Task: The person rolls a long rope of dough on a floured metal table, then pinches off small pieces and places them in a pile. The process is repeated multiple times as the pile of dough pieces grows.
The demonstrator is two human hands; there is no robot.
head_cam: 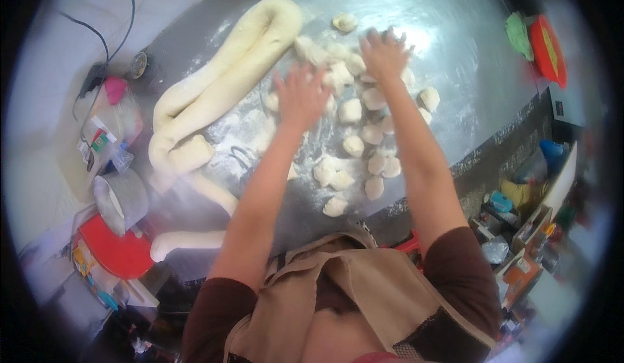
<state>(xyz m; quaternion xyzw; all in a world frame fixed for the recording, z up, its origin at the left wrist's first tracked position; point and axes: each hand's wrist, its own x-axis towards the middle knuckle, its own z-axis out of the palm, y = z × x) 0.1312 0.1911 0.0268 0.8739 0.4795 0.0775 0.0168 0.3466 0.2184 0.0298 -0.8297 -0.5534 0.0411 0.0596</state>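
Observation:
Small pieces of dough point(350, 111) lie scattered over the floured metal worktop point(463, 90) in front of me. My left hand point(302, 95) is spread above the left part of the pieces, its fingers apart and slightly blurred. Farther out, my right hand point(386, 53) reaches over the far pieces with its fingers fanned; whether either palm touches dough I cannot tell. Left of my hands lies a long, thick, folded rope of dough point(229, 61). Its thinner tail passes behind my left forearm. One piece of dough point(344, 22) sits apart at the far side.
At left stand a metal pot point(122, 199), a red round-edged surface point(114, 246) and a small round container point(139, 64). Black cables point(130, 17) hang at upper left. A red-orange basin point(547, 51) and a green bag point(518, 35) are at far right. Cluttered boxes point(521, 275) fill the lower right.

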